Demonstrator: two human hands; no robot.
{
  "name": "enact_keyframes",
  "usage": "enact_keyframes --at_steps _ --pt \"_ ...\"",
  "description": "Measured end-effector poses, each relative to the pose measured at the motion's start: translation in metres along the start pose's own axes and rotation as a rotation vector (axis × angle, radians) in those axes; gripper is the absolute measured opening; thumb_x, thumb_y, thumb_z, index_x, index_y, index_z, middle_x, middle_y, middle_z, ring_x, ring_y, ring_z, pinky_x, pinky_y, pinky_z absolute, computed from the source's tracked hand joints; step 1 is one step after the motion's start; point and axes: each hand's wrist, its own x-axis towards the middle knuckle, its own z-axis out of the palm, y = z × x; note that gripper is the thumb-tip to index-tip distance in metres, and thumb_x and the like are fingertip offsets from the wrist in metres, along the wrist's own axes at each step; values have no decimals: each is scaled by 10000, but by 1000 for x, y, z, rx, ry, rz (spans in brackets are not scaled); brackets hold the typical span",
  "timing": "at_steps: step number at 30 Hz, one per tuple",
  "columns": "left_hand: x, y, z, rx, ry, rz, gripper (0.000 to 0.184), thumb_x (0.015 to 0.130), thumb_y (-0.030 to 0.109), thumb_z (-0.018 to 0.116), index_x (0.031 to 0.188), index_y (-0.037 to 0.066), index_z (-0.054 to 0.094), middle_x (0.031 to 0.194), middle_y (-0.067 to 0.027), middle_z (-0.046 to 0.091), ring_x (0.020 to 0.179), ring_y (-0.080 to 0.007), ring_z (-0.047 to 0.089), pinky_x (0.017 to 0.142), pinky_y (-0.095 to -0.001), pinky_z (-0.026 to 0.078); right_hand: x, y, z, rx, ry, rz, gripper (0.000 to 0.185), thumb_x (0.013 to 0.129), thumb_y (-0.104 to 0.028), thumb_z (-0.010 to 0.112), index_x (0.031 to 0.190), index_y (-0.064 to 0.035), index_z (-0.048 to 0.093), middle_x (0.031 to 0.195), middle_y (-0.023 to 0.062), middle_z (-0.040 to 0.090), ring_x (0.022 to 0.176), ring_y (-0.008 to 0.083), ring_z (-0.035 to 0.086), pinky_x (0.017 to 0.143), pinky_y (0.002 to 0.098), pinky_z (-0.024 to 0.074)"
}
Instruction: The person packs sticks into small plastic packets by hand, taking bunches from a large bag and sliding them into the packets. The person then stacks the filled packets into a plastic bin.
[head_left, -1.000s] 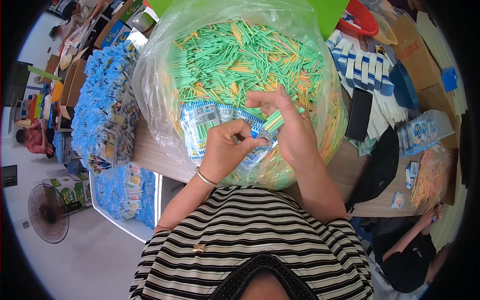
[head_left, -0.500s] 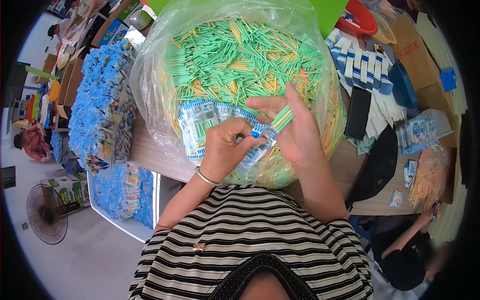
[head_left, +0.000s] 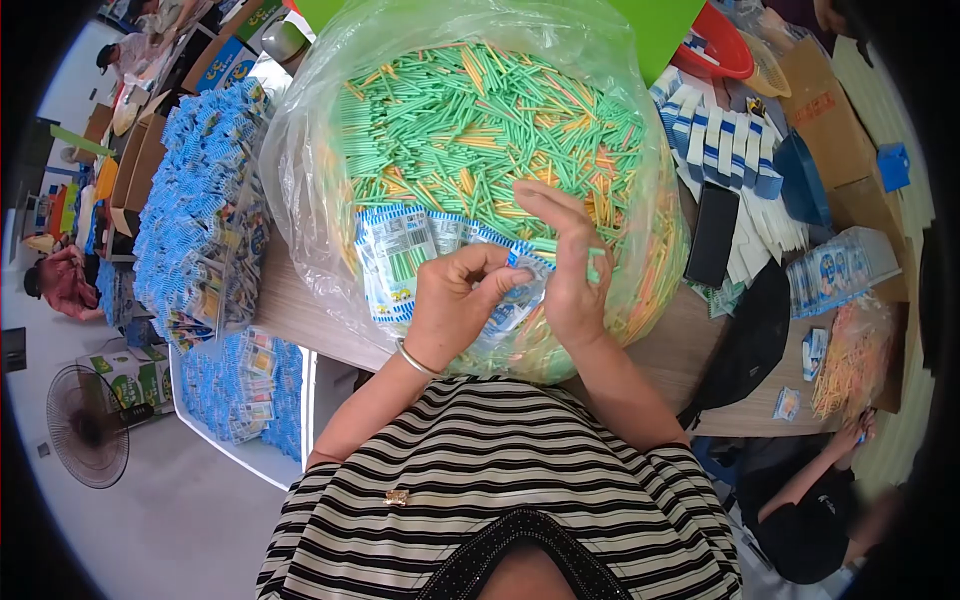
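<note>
My left hand [head_left: 450, 300] is closed, pinching the edge of a small blue-and-white packet [head_left: 530, 262]. My right hand [head_left: 572, 275] is curled around a few thin green and yellow sticks [head_left: 544, 244], with their ends at the packet's mouth. How far they reach inside is hidden by the fingers. Beneath both hands is a large clear plastic bag [head_left: 310, 215] full of loose green, yellow and pink sticks [head_left: 450, 130]. Several printed packets with green sticks showing through, one a flat packet [head_left: 400, 255], lie on the bag's near side, beside my left hand.
Piled blue packets [head_left: 200, 200] stand left, above a white bin [head_left: 312, 400] of more packets. A fan [head_left: 88, 425] is at lower left. On the right are a black phone [head_left: 712, 235], white-and-blue boxes [head_left: 725, 145], a red basin [head_left: 725, 45] and another person's arm [head_left: 815, 480].
My right hand has turned and lowered toward the packet, bringing the sticks from upright above it to its mouth. My left hand keeps its pinch, nearly in place.
</note>
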Motion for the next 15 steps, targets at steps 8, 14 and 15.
enact_keyframes --at_steps 8,14,15 --pt "-3 0 3 -100 -3 -70 141 852 89 787 892 -17 702 659 33 598 616 -21 459 543 -205 405 8 21 -9 40 -83 -265 572 1066 -457 341 1132 -8 689 1174 140 684 1143 266 595 1042 394 406" --pt "-4 5 6 116 97 156 168 849 78 774 987 2 714 718 -35 673 632 -64 559 570 -236 453 10 -7 -12 146 -260 133 676 1079 -478 250 1139 34 687 1119 173 693 1117 267 605 1040 397 423" --pt "-4 5 6 116 95 155 168 849 78 774 987 2 714 718 -35 673 632 -64 559 570 -236 453 11 -11 -12 145 -252 244 670 1077 -479 269 1124 34 696 1097 168 700 1097 254 611 1026 387 433"
